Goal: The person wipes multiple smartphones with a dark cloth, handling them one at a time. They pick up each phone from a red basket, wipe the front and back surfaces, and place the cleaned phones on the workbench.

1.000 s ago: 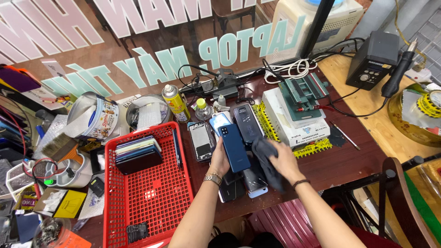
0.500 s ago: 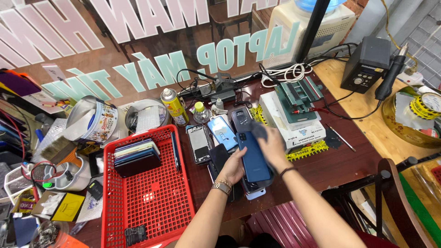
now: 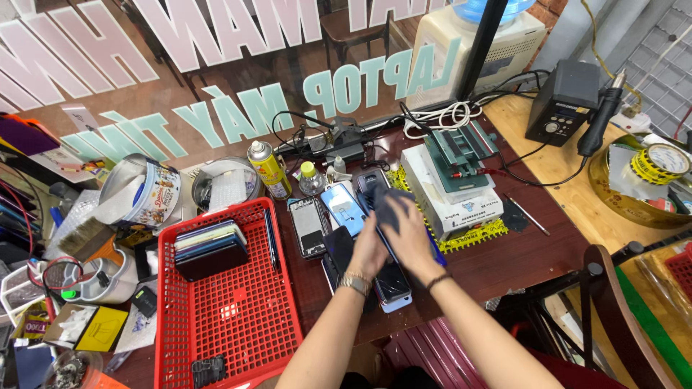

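Red plastic basket (image 3: 238,317) sits left of my hands, holding a stack of phones (image 3: 210,248) at its far end and a small dark part (image 3: 207,370) near. My left hand (image 3: 369,248) steadies a dark phone (image 3: 393,284) near the table's near edge; my right hand (image 3: 407,230) presses a dark cloth (image 3: 389,209) on it. Bare tabletop (image 3: 533,252) lies right.

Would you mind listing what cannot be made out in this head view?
- The phone under the hands: right hand and dark cloth cover most of it.
- Left hand grip: fingers hidden by the right hand.
- Small black parts in the red basket: too small to identify.
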